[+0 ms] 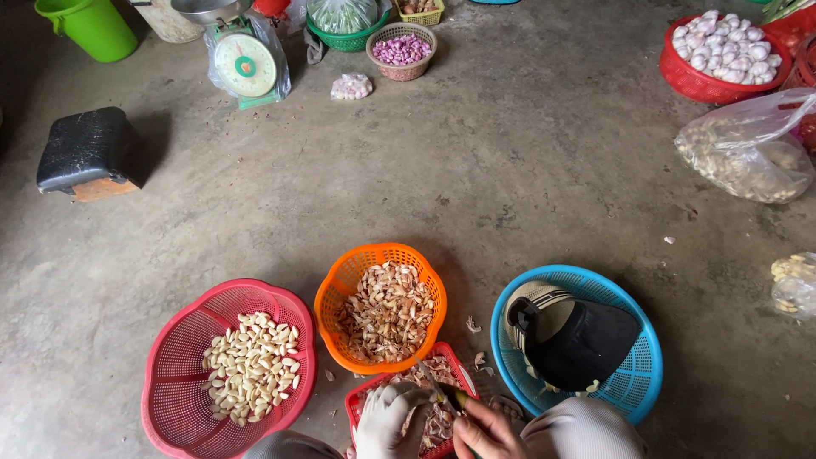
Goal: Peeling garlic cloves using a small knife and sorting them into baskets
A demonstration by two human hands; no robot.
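Gloved left hand [389,418] pinched a garlic clove [427,393]; bare right hand [486,431] gripped a small knife [450,394] at fingertips. Best: shallow cuts, blade angled away.

My left hand [387,418], in a pale glove, and my bare right hand [484,432] sit at the bottom edge, which cuts off my wrists and sleeves. Between them I pinch a small knife [449,395], but its blade is too small to make out, and I cannot tell whether a clove sits under my gloved fingers. My hands cover much of the small red basket [442,353], and its near side runs off the frame. A dark cap [578,340] hides the floor of the blue basket [633,293]. At the right edge, a clear bag [795,285] is cut off, its contents unclear.
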